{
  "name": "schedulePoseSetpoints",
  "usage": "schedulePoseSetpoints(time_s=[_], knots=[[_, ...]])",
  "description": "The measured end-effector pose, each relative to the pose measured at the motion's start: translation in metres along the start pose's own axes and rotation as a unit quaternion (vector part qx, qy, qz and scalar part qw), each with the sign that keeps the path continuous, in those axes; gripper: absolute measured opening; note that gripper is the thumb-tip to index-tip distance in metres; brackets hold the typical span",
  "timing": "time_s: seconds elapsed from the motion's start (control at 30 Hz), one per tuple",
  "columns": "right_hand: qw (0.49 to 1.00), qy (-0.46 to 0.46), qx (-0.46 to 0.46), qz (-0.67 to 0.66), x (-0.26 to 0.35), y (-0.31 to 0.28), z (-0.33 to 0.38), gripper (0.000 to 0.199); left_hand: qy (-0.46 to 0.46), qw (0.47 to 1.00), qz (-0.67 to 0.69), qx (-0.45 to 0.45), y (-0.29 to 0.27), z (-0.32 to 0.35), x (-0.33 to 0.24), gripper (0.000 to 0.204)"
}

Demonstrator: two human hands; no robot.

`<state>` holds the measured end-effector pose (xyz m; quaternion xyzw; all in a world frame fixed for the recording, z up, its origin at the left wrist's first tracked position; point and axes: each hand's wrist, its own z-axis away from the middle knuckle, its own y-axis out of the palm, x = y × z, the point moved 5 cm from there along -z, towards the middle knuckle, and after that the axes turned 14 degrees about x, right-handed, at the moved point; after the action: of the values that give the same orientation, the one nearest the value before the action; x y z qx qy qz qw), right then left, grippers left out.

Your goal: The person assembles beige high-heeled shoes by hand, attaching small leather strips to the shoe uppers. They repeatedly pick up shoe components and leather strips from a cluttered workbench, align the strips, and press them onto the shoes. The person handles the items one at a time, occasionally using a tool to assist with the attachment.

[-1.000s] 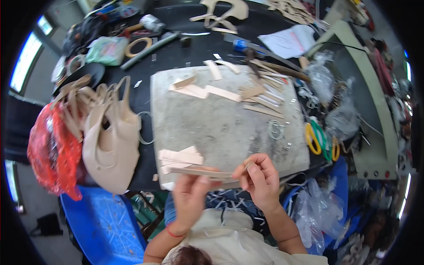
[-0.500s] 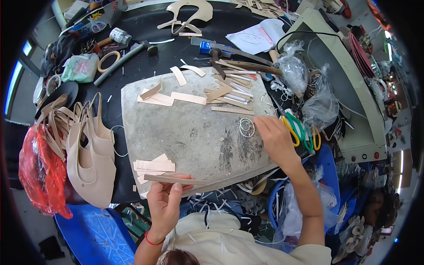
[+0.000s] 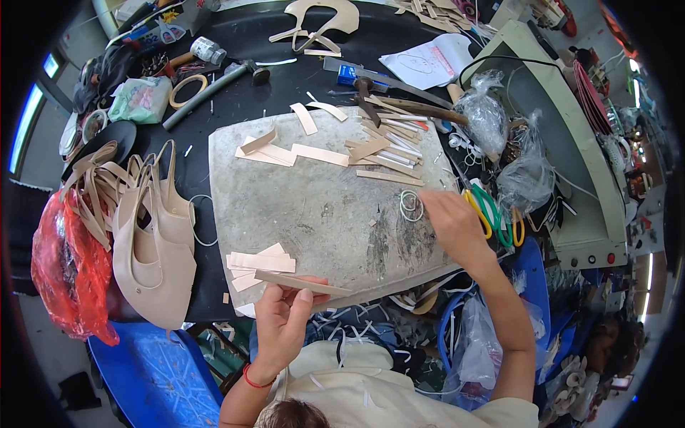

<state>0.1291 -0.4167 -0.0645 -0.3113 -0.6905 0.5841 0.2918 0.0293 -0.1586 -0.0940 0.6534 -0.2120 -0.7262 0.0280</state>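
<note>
- Black worktop (image 3: 235, 107) carries everything; clutter runs along its far and right edges.
- Grey stone slab (image 3: 321, 207) lies in the middle of the worktop, stained dark near its right front.
- Red plastic bag (image 3: 68, 271) hangs off the left edge, below the slab level.
- Beige shoe uppers (image 3: 153, 250) are stacked left of the slab, straps fanned out toward the far left.
- Left hand (image 3: 282, 321) is at the slab's near edge, fingers and thumb closed in a pinch on a long beige leather strip (image 3: 303, 283); the strip lies roughly level, its right end over the slab edge.
- Right hand (image 3: 451, 222) rests at the slab's right edge, fingers reaching toward the white rubber bands (image 3: 411, 205); whether it grips anything I cannot tell.
- Small pile of cut beige pieces (image 3: 260, 262) sits on the slab just beyond the held strip.
- More beige strips (image 3: 385, 146) are scattered at the slab's far right.
- Yellow- and green-handled scissors (image 3: 496, 214) lie just right of the right hand.
</note>
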Motion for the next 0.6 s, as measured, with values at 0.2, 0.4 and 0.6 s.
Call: schedulePoseSetpoints(time_s=[0.2, 0.4, 0.6], knots=[[0.991, 0.069, 0.106, 0.038, -0.008, 0.005, -0.008, 0.020, 0.019, 1.000, 0.009, -0.016, 0.000, 0.006, -0.002, 0.016], [0.964, 0.188, 0.128, -0.139, -0.019, -0.011, 0.022, 0.027, 0.002, 1.000, 0.014, -0.001, -0.002, 0.003, 0.003, 0.017], [0.943, 0.194, 0.079, -0.258, -0.006, -0.044, 0.006, 0.022, 0.008, 1.000, 0.006, 0.005, 0.000, 0.002, 0.001, 0.016]])
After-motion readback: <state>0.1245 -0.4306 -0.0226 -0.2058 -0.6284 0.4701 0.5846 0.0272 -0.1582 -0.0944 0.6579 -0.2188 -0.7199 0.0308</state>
